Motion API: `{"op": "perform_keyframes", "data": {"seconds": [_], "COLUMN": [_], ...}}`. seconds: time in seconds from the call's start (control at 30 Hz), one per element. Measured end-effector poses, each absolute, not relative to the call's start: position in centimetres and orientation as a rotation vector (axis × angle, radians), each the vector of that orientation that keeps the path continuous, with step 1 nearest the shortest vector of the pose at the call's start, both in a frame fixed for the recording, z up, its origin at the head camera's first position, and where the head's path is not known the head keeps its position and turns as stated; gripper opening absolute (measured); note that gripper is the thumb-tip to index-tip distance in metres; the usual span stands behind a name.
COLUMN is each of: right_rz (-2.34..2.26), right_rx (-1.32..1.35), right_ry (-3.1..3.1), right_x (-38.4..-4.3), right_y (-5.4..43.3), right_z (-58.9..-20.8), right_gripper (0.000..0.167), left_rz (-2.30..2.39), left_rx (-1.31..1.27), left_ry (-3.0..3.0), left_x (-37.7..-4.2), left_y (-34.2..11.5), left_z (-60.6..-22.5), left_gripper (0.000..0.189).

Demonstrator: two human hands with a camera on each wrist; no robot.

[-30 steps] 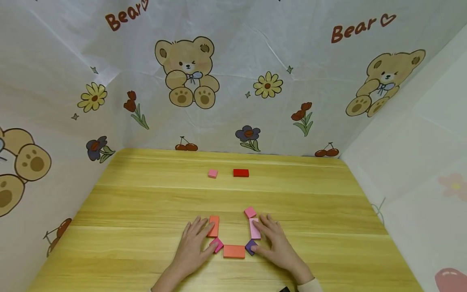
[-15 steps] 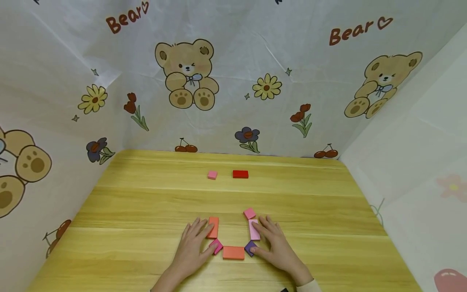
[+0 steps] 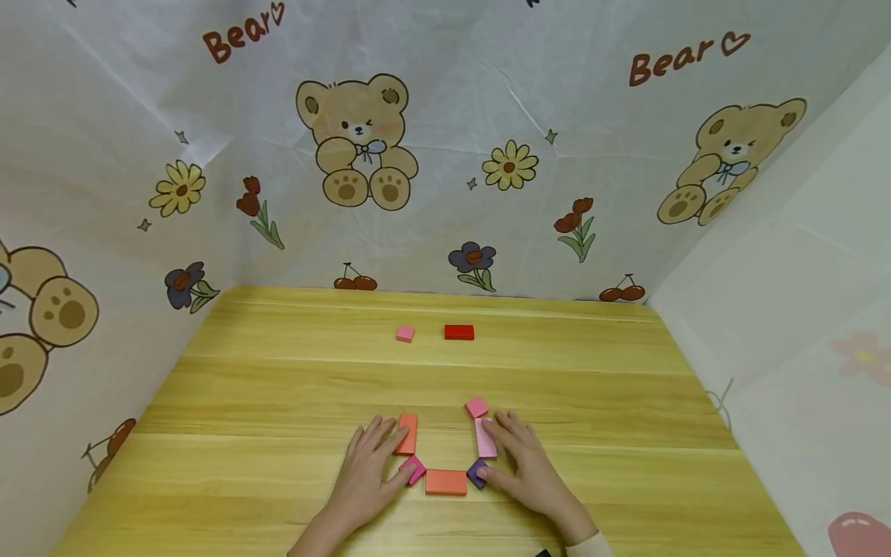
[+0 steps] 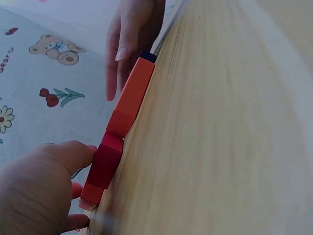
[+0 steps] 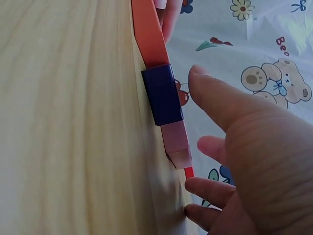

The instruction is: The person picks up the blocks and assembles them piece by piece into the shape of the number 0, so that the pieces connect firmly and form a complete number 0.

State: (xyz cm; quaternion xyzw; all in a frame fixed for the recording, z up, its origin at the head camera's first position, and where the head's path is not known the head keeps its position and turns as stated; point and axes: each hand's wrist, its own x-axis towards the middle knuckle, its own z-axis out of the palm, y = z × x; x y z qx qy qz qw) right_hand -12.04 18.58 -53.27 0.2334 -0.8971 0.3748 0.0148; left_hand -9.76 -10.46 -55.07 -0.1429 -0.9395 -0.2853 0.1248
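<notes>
In the head view, flat blocks form a U on the wooden table. My left hand lies along its left side, thumb at the magenta square block and index finger over the upright orange block. A second orange block forms the bottom. My right hand is on the other side, index finger at the light pink block and thumb over the purple square block. The right wrist view shows that thumb raised off the purple block. A pink square block tops the right side.
Farther back on the table lie a small pink block and a red oblong block. A cloth printed with bears and flowers stands behind the table and along its sides. Part of a black object shows at the bottom edge.
The right thumb and index fingertip have shifted very slightly. The left hand and all the blocks keep their places; the head view has tilted a little.
</notes>
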Motion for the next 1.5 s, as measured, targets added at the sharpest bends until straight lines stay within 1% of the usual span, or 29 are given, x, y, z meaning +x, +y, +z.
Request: {"op": "perform_keyframes", "data": {"seconds": [0.17, 0.53, 1.5], "right_rz": [1.145, 1.121, 1.067], "right_rx": [0.725, 0.758, 0.742], "right_ry": [-2.798, -2.816, -2.890], "right_x": [-12.6, -13.9, -14.0], "right_y": [18.5, 18.4, 18.5], "right_z": [-53.2, -53.4, -52.9], "right_gripper": [0.070, 0.079, 0.079], "left_rz": [-0.835, -0.844, -0.854], "left_rx": [-0.429, -0.421, -0.413], "left_ry": [-2.727, -2.749, -2.725], "left_x": [-9.9, -9.8, -9.8], "left_y": [-10.5, -10.5, -10.4], "left_z": [-54.9, -54.9, -55.0], "left_gripper": [0.054, 0.055, 0.054]}}
